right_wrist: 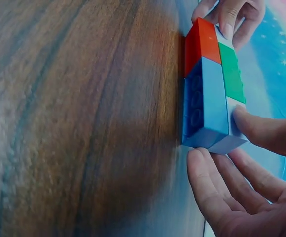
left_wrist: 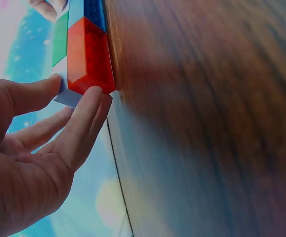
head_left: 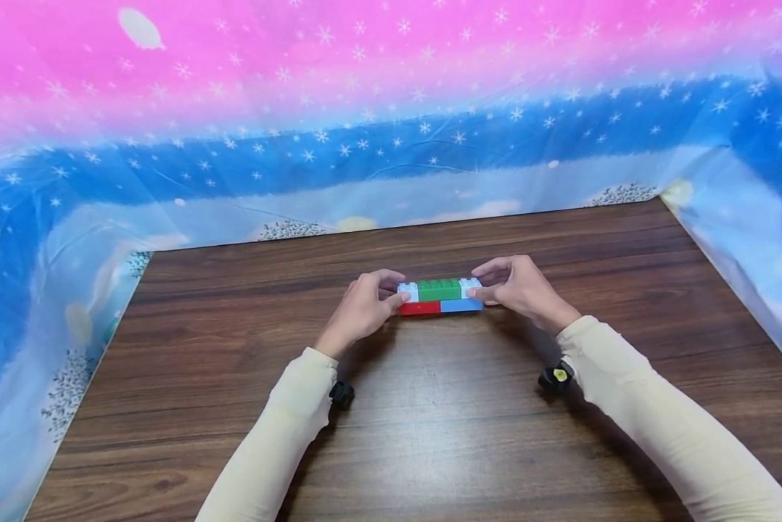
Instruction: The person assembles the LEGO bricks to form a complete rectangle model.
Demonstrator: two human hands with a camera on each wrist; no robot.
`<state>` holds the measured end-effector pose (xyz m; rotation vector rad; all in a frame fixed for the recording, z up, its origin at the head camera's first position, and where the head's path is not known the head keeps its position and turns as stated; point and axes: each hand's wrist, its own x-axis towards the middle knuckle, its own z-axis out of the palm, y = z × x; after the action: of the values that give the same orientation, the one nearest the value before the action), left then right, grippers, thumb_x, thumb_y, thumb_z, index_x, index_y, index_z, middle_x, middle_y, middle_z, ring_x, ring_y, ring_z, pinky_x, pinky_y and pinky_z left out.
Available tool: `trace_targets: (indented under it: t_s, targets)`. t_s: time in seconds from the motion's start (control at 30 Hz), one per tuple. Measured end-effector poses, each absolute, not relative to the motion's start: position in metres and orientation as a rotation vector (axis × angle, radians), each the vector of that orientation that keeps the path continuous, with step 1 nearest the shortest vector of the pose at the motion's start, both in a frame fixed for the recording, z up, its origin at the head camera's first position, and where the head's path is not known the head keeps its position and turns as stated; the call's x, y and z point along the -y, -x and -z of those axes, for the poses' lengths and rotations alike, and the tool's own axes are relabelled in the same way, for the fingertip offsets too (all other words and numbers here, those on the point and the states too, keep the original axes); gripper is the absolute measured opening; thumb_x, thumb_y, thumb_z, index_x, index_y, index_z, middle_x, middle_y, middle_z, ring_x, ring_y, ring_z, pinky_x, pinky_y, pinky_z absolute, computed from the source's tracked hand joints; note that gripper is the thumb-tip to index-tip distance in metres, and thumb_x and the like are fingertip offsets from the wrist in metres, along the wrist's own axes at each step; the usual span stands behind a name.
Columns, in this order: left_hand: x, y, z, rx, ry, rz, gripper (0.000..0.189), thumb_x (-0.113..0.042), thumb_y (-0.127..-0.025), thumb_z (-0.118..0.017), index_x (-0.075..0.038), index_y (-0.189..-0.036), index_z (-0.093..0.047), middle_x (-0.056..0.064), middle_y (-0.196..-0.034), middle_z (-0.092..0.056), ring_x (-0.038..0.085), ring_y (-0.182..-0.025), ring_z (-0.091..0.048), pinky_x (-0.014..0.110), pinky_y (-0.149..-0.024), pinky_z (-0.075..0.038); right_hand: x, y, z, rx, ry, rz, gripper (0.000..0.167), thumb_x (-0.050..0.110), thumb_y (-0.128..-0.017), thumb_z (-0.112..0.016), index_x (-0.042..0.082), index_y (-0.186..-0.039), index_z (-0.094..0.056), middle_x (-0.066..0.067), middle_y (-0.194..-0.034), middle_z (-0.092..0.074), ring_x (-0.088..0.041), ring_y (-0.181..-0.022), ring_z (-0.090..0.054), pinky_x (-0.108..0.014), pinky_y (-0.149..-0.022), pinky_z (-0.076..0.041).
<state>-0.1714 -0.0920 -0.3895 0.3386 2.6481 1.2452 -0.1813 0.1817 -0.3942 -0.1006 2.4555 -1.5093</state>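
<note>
Both hands hold a two-layer row of toy building bricks between them, over the table. On the bottom lie a red brick [head_left: 420, 308] and a blue brick [head_left: 461, 306], end to end. Above them, a green brick [head_left: 439, 291] sits between two white bricks [head_left: 409, 291]. My left hand [head_left: 363, 306] pinches the left end, its thumb on the white brick and fingertips at the red brick's end. At the other end my right hand [head_left: 524, 290] does the same, with its thumb on the right white brick. Hollow undersides of the blue brick [right_wrist: 214, 94] and red brick [left_wrist: 86, 54] show in the wrist views.
A dark wood-grain table [head_left: 430, 420] spreads under the hands. Behind it and along both sides hangs a pink and blue snowflake cloth [head_left: 365, 145]. Black wrist devices [head_left: 556, 377] sit below the pale sleeves [head_left: 652, 406].
</note>
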Motion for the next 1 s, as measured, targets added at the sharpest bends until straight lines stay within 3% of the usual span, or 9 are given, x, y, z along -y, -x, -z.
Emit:
trace_targets:
  t_s: [0.17,0.43,0.73,1.0]
  targets:
    - [0.092,0.172,0.391,-2.65,-0.263,-1.285,0.038,-0.014,-0.096,-0.072,-0.004,-0.132,-0.062,0.012,-0.122,-0.068,0.026,-0.11,-0.066,0.041,-0.097,-0.05,-0.179,0.184,0.397,-2.46,0.026,1.523,0.037,0.017,-0.088,-0.081,0.0,-0.119,-0.07,-0.018,-0.118,-0.069,-0.025,-0.098,-0.068,-0.034,-0.08,-0.056]
    - [0.091,0.175,0.393,-2.646,-0.213,-1.319,0.038,-0.013,-0.095,-0.073,-0.006,-0.132,-0.066,0.012,-0.124,-0.068,0.025,-0.111,-0.066,0.041,-0.098,-0.05,-0.179,0.188,0.397,-2.408,-0.053,1.557,0.039,0.02,-0.091,-0.079,-0.001,-0.123,-0.068,-0.019,-0.118,-0.069,-0.021,-0.093,-0.07,-0.032,-0.081,-0.057]
    - [0.087,0.182,0.394,-2.655,-0.154,-1.349,0.034,-0.013,-0.096,-0.072,-0.004,-0.128,-0.067,0.012,-0.118,-0.07,0.023,-0.106,-0.068,0.039,-0.093,-0.052,-0.18,0.19,0.397,-2.429,-0.097,1.528,0.043,0.024,-0.092,-0.078,0.0,-0.126,-0.068,-0.019,-0.126,-0.064,-0.024,-0.102,-0.067,-0.034,-0.085,-0.055]
    - [0.085,0.185,0.393,-2.699,-0.071,-1.295,0.032,-0.017,-0.095,-0.073,-0.003,-0.124,-0.07,0.011,-0.115,-0.072,0.021,-0.102,-0.068,0.037,-0.089,-0.052,-0.177,0.196,0.402,-2.412,-0.116,1.613,0.041,0.022,-0.091,-0.079,-0.003,-0.122,-0.07,-0.02,-0.124,-0.064,-0.018,-0.094,-0.07,-0.028,-0.081,-0.057]
